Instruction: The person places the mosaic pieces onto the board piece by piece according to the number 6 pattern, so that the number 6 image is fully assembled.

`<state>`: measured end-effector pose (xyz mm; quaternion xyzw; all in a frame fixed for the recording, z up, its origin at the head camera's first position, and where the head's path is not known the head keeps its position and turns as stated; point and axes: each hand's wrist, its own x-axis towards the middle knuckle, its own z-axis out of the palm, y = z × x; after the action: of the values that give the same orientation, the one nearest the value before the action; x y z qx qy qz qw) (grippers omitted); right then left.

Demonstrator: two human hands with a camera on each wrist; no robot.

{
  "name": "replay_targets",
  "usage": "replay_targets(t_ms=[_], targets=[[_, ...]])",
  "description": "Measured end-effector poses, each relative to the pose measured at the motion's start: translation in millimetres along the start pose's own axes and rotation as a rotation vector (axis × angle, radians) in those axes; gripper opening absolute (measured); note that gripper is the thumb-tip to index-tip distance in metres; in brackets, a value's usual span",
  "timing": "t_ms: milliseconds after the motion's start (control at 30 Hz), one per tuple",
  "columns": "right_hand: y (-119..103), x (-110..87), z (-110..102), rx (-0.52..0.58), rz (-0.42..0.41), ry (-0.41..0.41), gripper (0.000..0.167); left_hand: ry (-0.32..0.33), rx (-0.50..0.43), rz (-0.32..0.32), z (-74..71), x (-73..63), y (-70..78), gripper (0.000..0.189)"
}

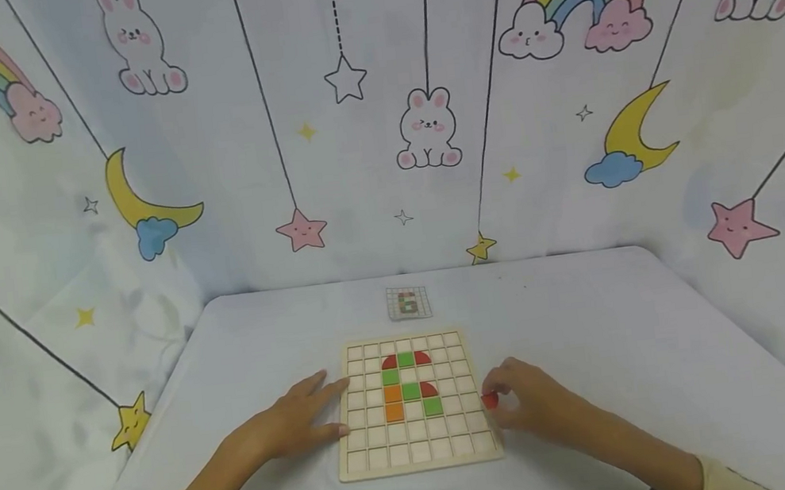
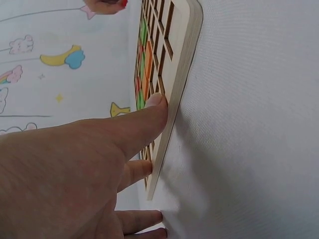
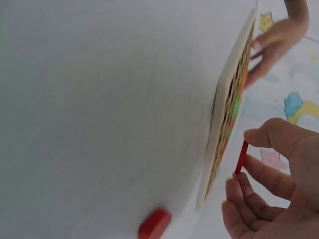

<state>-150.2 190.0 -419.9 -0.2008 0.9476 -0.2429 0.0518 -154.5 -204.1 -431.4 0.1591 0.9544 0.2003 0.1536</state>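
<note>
A wooden grid board [image 1: 377,437] lies flat on the white table. Set into its squares are green tiles [image 1: 433,406], orange tiles [image 1: 395,412] and red round-cornered tiles [image 1: 428,389]. My left hand [image 1: 296,416] rests at the board's left edge, thumb and a finger touching the frame with fingers extended. At the right edge, my right hand [image 1: 534,398] pinches a thin red tile [image 3: 241,157] between thumb and fingers, held up off the table. In the right wrist view, another red piece [image 3: 154,225] lies on the table, blurred.
Behind the board lies a small pattern card [image 1: 409,303] with a gridded coloured figure on it. A cloth printed with rainbows, bunnies and stars [image 1: 301,230] hangs behind and beside the white table [image 1: 286,328].
</note>
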Motion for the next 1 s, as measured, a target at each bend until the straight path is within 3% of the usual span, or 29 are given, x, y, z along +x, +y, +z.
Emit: replay_targets(t_ms=[333,600,1000], targets=[[-31.9,15.6,29.2,-0.029,-0.167,-0.052,0.017,0.0,0.01,-0.012,0.0,1.1,1.2,0.08],[-43.4,19.5,38.8,-0.05,-0.14,-0.166,0.017,-0.006,0.003,-0.018,0.6,1.0,1.3,0.079],[-52.2,21.7,36.0,-0.172,-0.201,-0.133,0.018,0.002,0.011,-0.012,0.3,0.7,0.9,0.08]])
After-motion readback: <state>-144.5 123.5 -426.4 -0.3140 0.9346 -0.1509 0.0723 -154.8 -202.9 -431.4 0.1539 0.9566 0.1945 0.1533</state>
